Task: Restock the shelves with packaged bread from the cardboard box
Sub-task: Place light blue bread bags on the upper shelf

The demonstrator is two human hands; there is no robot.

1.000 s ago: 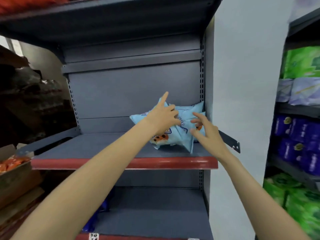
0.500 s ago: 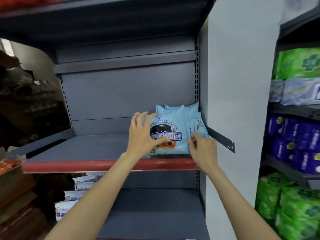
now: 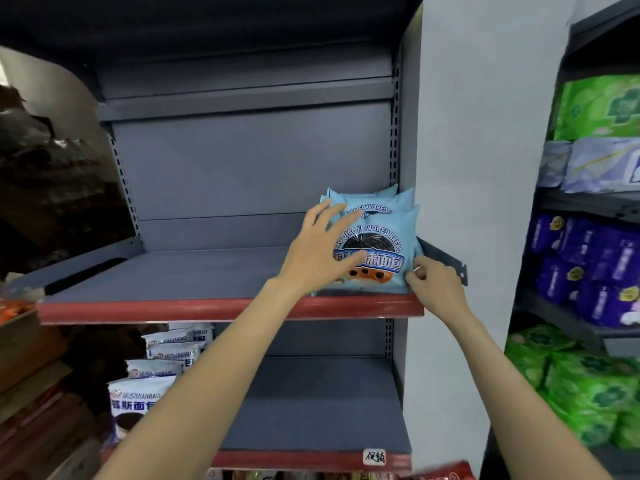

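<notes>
Bread packs, so far as this view shows, have only begun to fill the unit, and most of the restocking looks to be left. At the far left edge a brown cardboard box [image 3: 20, 344] shows only in part, with something orange at its top; how much it holds cannot be told. Just right of it, on the lower shelf [image 3: 311, 410], a short row of white bread packs [image 3: 152, 375] stands at the left end, and the rest of that board is bare.

On the middle shelf [image 3: 173, 271], with its red front edge, the whole left and centre are grey and unfilled. The left hand [image 3: 318, 251] is spread open, fingers splayed, with its palm pressed flat on the face of the front blue bread pack [image 3: 388, 251]; it steadies and does not clasp. A few blue bread packs stand upright one behind another at the right end of this shelf (the exact count is hidden by the front one), close against the right upright.

The right hand [image 3: 436, 285] is at the front pack's lower right corner, with finger and thumb drawn together on the wrapper's edge, apparently squaring it up.

Further right, past the white panel, a neighbouring rack [image 3: 588, 202] already holds green and purple goods, no part of this job. My judgement: one small batch is placed and being tidied, with many more packs needed.
</notes>
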